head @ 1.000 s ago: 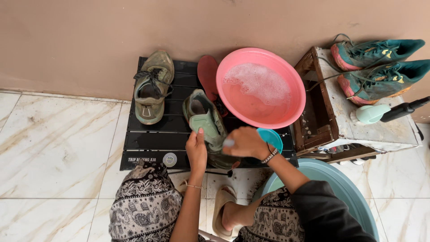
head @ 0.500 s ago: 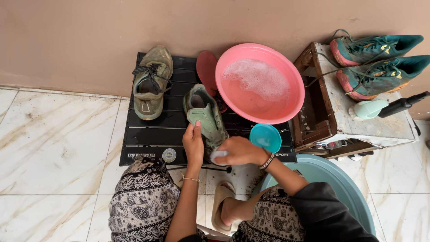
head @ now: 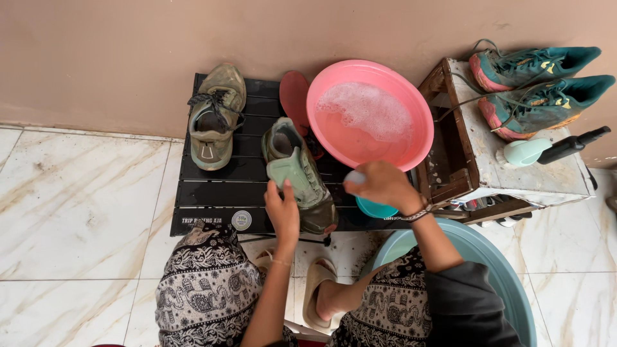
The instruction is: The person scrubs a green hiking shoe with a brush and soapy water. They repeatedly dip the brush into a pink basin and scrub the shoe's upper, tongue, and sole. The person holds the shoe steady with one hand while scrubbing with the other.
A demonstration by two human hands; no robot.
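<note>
Scrubbing step, as it looks: left hand (head: 283, 215), fingers clenched on the muddy green shoe (head: 299, 173) lying on the black slatted surface (head: 212, 193); right hand (head: 382, 186) gripping a small pale object beside the soapy pink basin (head: 411, 109).

— What sits on the wooden crate (head: 488, 151)?
— Two teal shoes (head: 536, 83) and a brush (head: 546, 151).
— And by the wall?
— Another muddy shoe (head: 215, 115) on the black table (head: 212, 193), and a red insole (head: 294, 93).
</note>
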